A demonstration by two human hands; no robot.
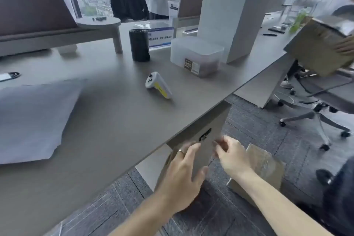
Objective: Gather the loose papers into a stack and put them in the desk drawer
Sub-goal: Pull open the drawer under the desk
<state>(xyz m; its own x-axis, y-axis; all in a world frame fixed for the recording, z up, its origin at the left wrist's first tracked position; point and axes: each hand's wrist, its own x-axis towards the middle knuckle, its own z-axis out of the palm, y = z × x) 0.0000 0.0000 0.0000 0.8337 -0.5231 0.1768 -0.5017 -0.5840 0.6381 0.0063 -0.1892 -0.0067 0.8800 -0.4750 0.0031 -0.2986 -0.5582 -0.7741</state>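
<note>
A stack of white papers [32, 119] lies on the grey desk [115, 130] at the left. Under the desk's right edge hangs the drawer unit [210, 120], its front shut, with a dark handle slot [205, 134]. My left hand [182, 176], a ring on one finger, spreads flat against the drawer front below the slot. Just right of the slot is my right hand [232, 156], fingers curled at the drawer's side edge and holding nothing that I can see.
On the desk stand a black cylinder [139, 45], a white and yellow controller [158, 84], a frosted plastic box [197, 55] and a tall white box [228, 23]. A cardboard box [262, 168] sits on the floor by the drawer. An office chair [318, 101] and other people are at the right.
</note>
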